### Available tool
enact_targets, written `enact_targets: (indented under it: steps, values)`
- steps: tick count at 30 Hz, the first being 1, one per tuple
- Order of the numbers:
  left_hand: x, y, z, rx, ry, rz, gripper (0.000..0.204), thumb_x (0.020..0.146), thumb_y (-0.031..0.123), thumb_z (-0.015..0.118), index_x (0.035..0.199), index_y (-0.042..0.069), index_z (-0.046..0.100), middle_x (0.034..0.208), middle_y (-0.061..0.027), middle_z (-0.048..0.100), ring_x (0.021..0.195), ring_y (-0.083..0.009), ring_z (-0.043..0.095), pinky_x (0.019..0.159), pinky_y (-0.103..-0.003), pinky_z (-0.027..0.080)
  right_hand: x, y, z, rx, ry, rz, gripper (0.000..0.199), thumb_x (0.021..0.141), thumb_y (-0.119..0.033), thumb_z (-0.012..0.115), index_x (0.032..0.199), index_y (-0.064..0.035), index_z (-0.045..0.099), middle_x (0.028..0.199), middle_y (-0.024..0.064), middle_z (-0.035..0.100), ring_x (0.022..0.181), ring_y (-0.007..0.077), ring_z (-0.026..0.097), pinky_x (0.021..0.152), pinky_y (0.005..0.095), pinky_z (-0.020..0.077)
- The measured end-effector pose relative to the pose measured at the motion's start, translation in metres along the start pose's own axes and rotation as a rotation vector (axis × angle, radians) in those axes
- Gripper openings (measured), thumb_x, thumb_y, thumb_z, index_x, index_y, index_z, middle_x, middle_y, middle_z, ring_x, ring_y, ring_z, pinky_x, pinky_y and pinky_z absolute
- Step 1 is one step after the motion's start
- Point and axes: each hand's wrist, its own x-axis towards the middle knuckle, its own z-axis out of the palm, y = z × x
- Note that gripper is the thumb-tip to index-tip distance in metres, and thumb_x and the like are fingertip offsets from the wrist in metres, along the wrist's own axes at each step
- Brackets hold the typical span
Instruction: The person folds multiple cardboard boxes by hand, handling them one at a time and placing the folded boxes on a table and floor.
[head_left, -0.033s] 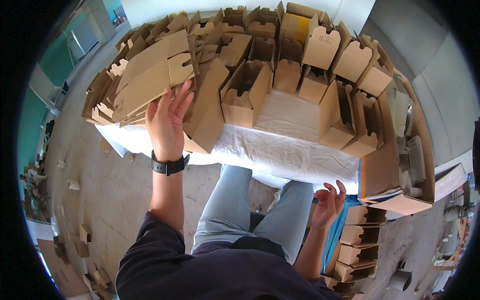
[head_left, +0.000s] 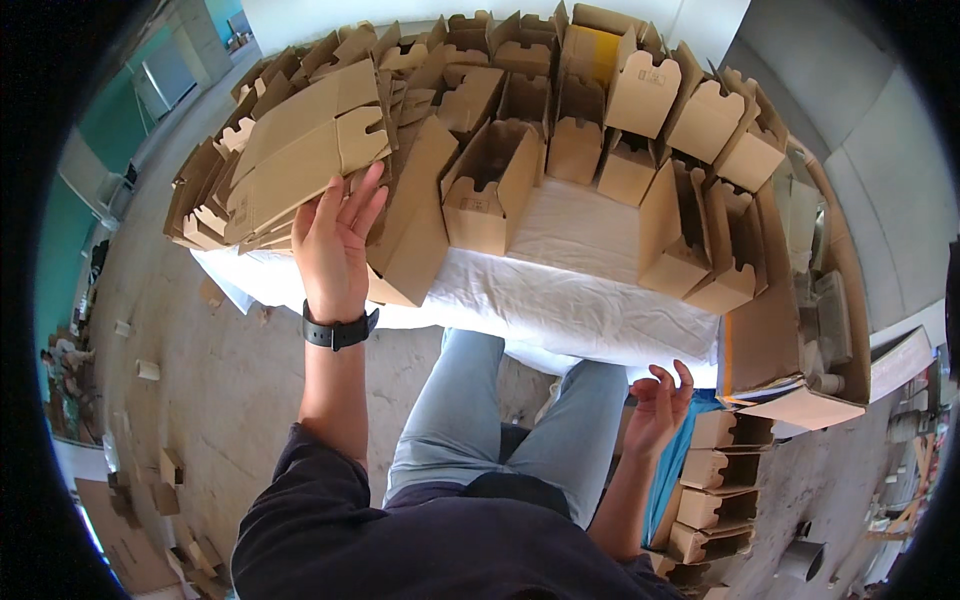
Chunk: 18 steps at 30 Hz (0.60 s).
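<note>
Head view: the left hand (head_left: 338, 245) is raised over the near-left edge of the table (head_left: 560, 300), which is covered in white cloth. Its fingers are spread and straight, gripping nothing, with the fingertips (head_left: 372, 178) touching the underside of a stack of flat cardboard blanks (head_left: 290, 150) that leans toward the person. A folded-open cardboard box (head_left: 410, 225) lies just beside the palm, and an upright open box (head_left: 490, 185) stands a little further right. To lift one blank cleanly, the fingers would do best to slide under the top sheet's edge and pinch it with the thumb, since the stack looks ready to slip.

The right hand (head_left: 658, 405) hangs low beside the knee, below the table edge, loosely curled and empty, near a column of assembled boxes (head_left: 715, 490) on the floor. It is free to steady the stack.
</note>
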Motion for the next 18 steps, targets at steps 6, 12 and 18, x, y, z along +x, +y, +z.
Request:
enact_targets:
  steps: [6, 12, 18]
  values:
    - [-0.0028, 0.0019, -0.0023, 0.051, -0.015, -0.067, 0.021, 0.093, 0.007, 0.047, 0.111, -0.004, 0.048, 0.109, -0.0136, 0.056, 0.103, -0.033, 0.06, 0.08, -0.035, 0.055, 0.0013, 0.0013, -0.0039, 0.019, -0.002, 0.007, 0.028, 0.091, -0.009, 0.051, 0.118, -0.0029, 0.047, 0.095, 0.0139, 0.065, 0.066, 0.0174, 0.063, 0.06, 0.0289, 0.0506]
    - [0.005, -0.0004, -0.0076, 0.087, -0.062, -0.096, 0.027, 0.094, 0.01, 0.047, 0.116, -0.005, 0.045, 0.115, -0.018, 0.054, 0.102, -0.031, 0.06, 0.078, -0.033, 0.055, 0.0024, 0.0032, -0.0064, 0.027, -0.025, 0.0, 0.026, 0.091, -0.007, 0.05, 0.117, -0.0029, 0.048, 0.095, 0.0138, 0.065, 0.067, 0.0172, 0.063, 0.061, 0.0283, 0.0512]
    - [0.0017, 0.0016, -0.0045, 0.075, -0.116, -0.151, 0.034, 0.095, 0.016, 0.047, 0.121, -0.006, 0.043, 0.118, -0.0209, 0.053, 0.103, -0.0302, 0.06, 0.078, -0.032, 0.056, 0.0021, 0.0019, -0.0033, 0.047, -0.026, -0.008, 0.026, 0.091, -0.006, 0.05, 0.116, -0.0023, 0.049, 0.095, 0.0148, 0.066, 0.068, 0.0184, 0.064, 0.062, 0.0294, 0.0517]
